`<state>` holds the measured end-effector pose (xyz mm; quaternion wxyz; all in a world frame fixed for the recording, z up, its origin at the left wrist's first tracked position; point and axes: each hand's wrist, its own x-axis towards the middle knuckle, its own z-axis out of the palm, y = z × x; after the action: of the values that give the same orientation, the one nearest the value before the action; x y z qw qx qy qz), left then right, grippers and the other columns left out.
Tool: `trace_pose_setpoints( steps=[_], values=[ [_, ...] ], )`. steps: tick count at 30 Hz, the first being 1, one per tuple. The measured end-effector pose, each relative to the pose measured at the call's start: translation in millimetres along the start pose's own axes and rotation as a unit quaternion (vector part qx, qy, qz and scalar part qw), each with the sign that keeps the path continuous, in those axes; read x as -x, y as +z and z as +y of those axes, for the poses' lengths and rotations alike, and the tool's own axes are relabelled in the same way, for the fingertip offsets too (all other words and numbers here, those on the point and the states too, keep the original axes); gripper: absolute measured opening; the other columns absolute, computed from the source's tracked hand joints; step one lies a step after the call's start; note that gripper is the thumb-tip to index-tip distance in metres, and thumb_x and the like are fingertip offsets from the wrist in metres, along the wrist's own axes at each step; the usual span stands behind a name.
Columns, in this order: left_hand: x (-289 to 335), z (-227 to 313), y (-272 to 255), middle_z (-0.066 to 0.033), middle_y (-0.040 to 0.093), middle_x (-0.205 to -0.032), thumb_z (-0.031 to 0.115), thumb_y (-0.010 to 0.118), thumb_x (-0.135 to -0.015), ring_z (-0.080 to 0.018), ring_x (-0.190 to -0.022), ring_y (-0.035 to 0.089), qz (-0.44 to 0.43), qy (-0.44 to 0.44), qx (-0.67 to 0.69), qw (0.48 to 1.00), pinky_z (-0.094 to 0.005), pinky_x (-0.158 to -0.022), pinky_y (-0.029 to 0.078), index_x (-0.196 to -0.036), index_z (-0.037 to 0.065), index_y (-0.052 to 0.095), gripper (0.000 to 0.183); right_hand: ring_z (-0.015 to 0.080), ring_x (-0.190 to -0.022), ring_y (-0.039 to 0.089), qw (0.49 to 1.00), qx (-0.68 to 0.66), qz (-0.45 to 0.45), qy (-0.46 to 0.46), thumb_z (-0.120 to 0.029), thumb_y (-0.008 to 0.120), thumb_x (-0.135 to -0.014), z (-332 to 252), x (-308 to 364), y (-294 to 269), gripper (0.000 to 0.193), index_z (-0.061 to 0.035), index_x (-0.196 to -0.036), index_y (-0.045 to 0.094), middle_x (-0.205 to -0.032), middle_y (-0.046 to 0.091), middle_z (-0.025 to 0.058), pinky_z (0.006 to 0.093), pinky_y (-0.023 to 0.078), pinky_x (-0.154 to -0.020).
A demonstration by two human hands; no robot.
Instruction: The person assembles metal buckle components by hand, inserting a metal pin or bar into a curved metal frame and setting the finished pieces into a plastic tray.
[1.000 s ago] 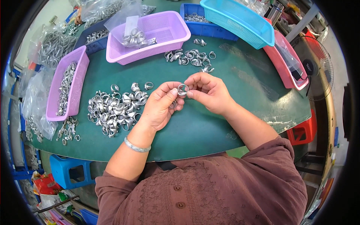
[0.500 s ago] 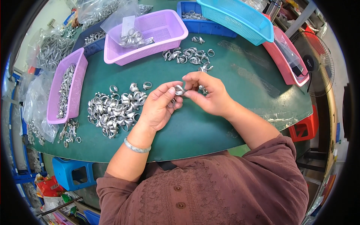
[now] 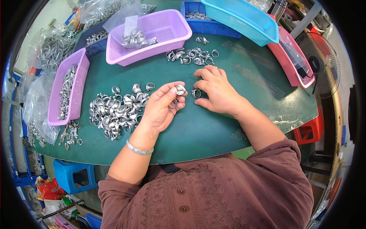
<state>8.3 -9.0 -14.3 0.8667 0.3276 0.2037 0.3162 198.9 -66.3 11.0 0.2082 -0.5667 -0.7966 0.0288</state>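
Pinched between the thumb and index finger of my left hand (image 3: 162,105) is a silver-grey metal ring (image 3: 180,90) with a broad domed top. A second ring (image 3: 174,103) sits lower, against the curled fingers of the same hand. My right hand (image 3: 219,91) is over the green table, its fingers bent and apart. Another ring (image 3: 196,93) shows between its index finger and thumb; whether they touch it is unclear. Left of my left hand lies a large pile of similar rings (image 3: 120,112). Beyond my right hand is a smaller loose group of rings (image 3: 194,56).
Lilac baskets (image 3: 114,57) (image 3: 53,114) stand at the far side and left. A turquoise basket (image 3: 244,23) rests over a blue tray (image 3: 219,28) at the back. A pink basket (image 3: 286,57) is at the right edge, near a fan (image 3: 324,57). Plastic bags (image 3: 40,103) crowd the left.
My right hand has drawn away from the left hand toward the right, and its fingers have spread. The domed ring stays in my left hand, turned a little.
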Motion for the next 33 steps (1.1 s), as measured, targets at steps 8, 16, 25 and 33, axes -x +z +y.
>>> trace_pose_setpoints(
  steps=[8,16,25,33],
  values=[
    [0.7,2.1,-0.1,-0.0102,0.058,-0.093,0.013,0.047,-0.089,-0.0145,-0.077,0.055,0.018,-0.002,0.005,1.0,-0.0244,-0.065,0.046,-0.109,-0.001,0.051,0.024,0.0268,-0.108,0.04,1.0,-0.002,-0.003,-0.016,-0.015,0.069,-0.063,1.0,-1.3,3.1,0.02,-0.0036,-0.079,0.063,-0.108,0.052,0.0085,0.0421,0.03,-0.09],
    [2.1,6.4,0.5,-0.0076,0.059,-0.09,0.022,0.047,-0.087,-0.0168,-0.075,0.055,0.051,-0.017,0.008,0.999,-0.0248,-0.061,0.045,-0.103,0.003,0.053,0.026,0.0271,-0.106,0.043,0.98,-0.122,0.125,-0.098,-0.008,0.068,-0.062,-1.5,-7.5,1.1,0.031,-0.006,-0.09,0.055,-0.103,0.052,0.0072,0.0396,0.032,-0.089],
    [7.6,3.0,6.9,-0.0018,0.057,-0.082,0.016,0.055,-0.085,-0.0091,-0.066,0.048,-0.019,-0.024,-0.067,0.997,-0.0202,-0.053,0.038,-0.097,0.006,0.056,0.017,0.0295,-0.098,0.047,0.958,-0.189,0.167,-0.139,-0.002,0.068,-0.059,-3.8,-11.0,2.1,0.034,-0.0046,-0.09,0.053,-0.099,0.052,0.0093,0.0385,0.038,-0.085],
    [8.9,-1.9,14.0,0.0022,0.052,-0.078,0.006,0.064,-0.078,-0.0047,-0.06,0.043,-0.005,0.024,-0.154,0.988,-0.0165,-0.049,0.034,-0.094,0.007,0.056,0.018,0.0281,-0.09,0.052,0.958,-0.207,0.159,-0.122,-0.001,0.067,-0.06,-6.3,-9.6,8.5,0.032,-0.0045,-0.089,0.052,-0.094,0.054,0.009,0.0363,0.042,-0.077]
  ],
)
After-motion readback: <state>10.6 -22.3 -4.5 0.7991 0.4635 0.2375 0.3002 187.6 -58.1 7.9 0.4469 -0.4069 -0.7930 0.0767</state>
